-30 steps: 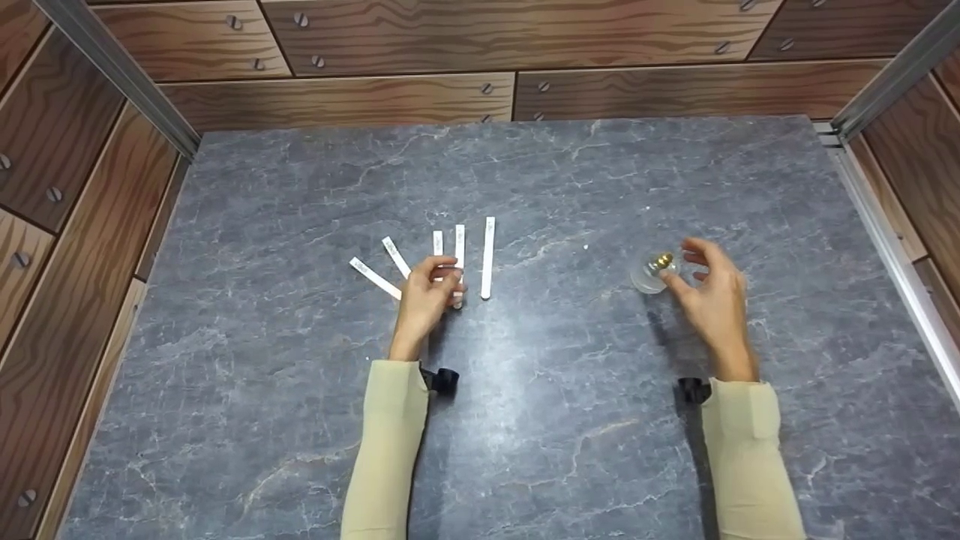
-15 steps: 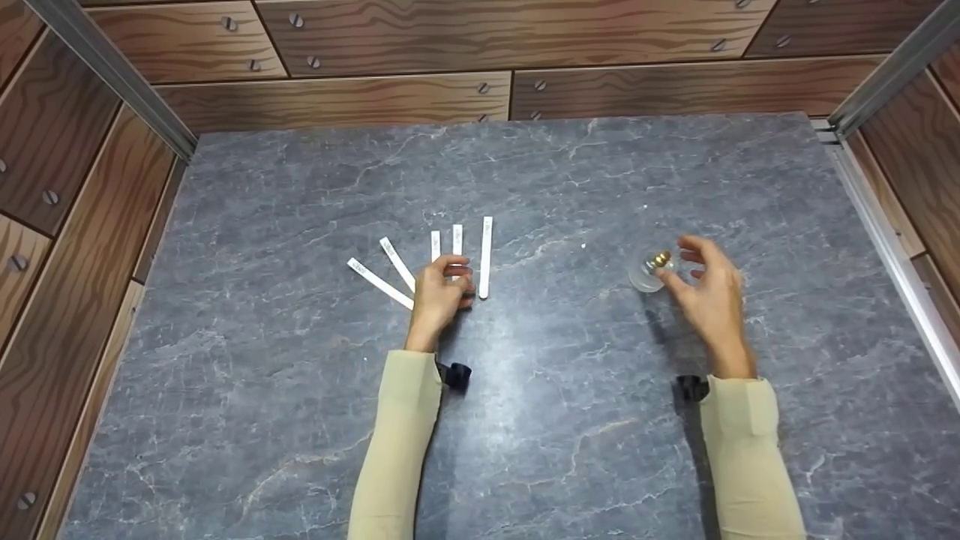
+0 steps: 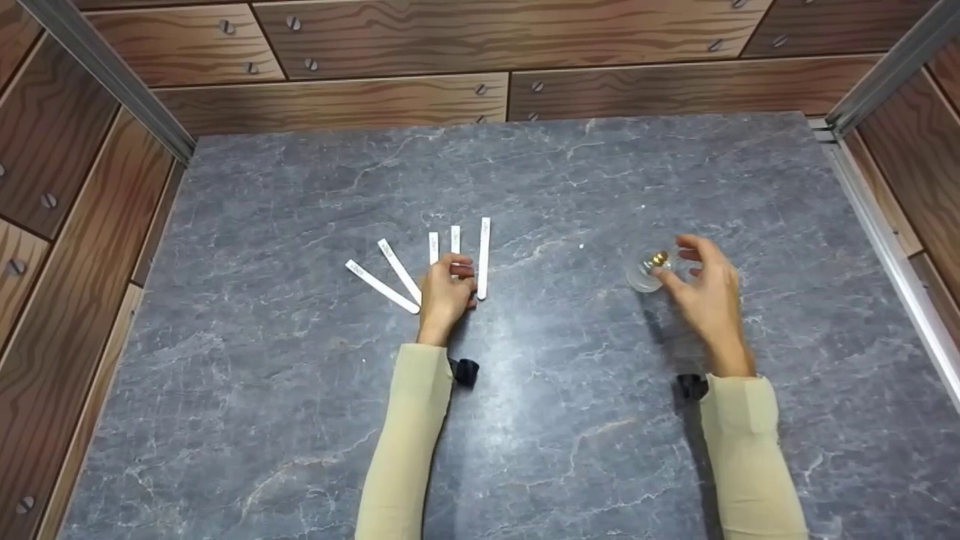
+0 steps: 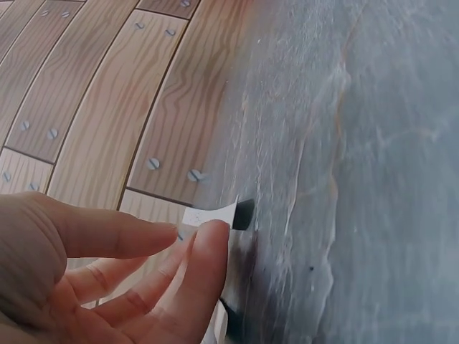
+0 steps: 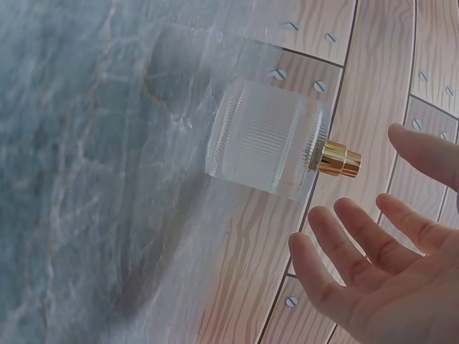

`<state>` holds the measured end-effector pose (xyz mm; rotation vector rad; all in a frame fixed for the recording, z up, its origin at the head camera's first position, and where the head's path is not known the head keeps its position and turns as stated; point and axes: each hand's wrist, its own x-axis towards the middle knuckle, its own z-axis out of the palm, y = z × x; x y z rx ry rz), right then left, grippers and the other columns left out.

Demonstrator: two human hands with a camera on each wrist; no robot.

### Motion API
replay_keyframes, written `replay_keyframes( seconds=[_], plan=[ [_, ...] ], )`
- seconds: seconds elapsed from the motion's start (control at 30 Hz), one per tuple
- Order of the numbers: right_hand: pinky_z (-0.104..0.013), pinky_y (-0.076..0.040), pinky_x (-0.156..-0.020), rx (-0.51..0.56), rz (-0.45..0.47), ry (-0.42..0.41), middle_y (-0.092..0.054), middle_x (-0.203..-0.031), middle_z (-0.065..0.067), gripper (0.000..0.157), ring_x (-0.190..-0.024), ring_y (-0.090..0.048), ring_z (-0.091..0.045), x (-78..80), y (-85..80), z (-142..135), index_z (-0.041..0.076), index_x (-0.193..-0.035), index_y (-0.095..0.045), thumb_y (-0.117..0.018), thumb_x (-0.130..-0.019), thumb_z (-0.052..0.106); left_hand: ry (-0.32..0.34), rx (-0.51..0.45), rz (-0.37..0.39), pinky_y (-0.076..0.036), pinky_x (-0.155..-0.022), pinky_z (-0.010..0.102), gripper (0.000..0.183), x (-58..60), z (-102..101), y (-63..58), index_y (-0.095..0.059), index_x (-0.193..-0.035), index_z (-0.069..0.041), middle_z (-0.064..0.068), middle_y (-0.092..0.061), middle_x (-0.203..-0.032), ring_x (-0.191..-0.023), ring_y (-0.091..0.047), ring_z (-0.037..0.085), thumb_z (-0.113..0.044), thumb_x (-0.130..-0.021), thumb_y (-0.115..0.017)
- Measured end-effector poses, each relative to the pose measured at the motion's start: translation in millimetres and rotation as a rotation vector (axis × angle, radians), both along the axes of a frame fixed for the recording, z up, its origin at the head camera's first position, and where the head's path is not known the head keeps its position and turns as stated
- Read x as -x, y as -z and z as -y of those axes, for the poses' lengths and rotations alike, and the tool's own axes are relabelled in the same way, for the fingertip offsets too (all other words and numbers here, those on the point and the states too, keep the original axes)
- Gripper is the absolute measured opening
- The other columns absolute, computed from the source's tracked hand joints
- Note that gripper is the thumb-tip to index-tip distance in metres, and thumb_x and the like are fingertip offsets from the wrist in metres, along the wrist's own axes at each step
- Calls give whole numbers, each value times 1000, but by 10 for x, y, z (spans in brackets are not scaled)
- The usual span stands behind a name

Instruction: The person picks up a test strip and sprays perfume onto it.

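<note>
Several white paper strips with small writing at their far ends lie fanned out on the table. The leftmost strip [image 3: 381, 286] and its neighbour [image 3: 399, 268] slant; two upright ones [image 3: 433, 246] run under my left hand [image 3: 447, 292], which hides their near ends. Just right of its fingertips lies the rightmost strip [image 3: 484, 259]. In the left wrist view, a strip's white end [image 4: 211, 214] shows behind loosely bent fingers, thumb apart from them. My right hand [image 3: 703, 292] hovers, fingers spread, beside a clear ribbed perfume bottle [image 5: 265, 137] with a gold spray top [image 5: 341, 158], uncapped and standing upright.
The grey marbled table [image 3: 285, 420] spreads around both hands. Wood-patterned panels [image 3: 375, 101] rise behind it and at both sides, with metal rails [image 3: 896, 255] at the corners and right edge. A tiny white speck [image 3: 581, 246] lies between strips and bottle.
My left hand has shifted to the right across the strips, uncovering the near ends of the slanted ones and nearing the rightmost strip. The right hand stays by the bottle.
</note>
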<state>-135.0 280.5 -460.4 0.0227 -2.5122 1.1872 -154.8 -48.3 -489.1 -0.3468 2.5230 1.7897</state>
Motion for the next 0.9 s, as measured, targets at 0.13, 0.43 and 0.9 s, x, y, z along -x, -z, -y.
replay_keyframes(
  seconds=[0.13,0.43,0.9],
  plan=[
    [-46,-51,-87,0,0,2,-64,-122,-28,46,-110,-63,-44,-3,-7,1,-13,-123,-61,-79,-80,-8,-4,45,-5,-55,-48,22,28,12,-32,25,-69,-109,4,14,-73,-96,-63,-66,14,11,-83,-64],
    [-59,-52,-88,-5,-5,-10,-64,-122,-29,45,-109,-63,-46,-15,20,10,-14,-122,-61,-79,-80,-9,-20,88,10,-58,-53,24,31,48,-85,82,-70,-105,2,12,-72,-93,-67,-68,18,10,-76,-73],
    [-42,-51,-83,-19,9,-9,-64,-123,-28,47,-108,-64,-45,-11,23,-12,-14,-123,-61,-79,-80,-7,21,317,-36,-56,-79,42,39,43,-144,91,-72,-108,-7,3,-73,-96,-95,-69,25,8,-73,-74]
  ],
)
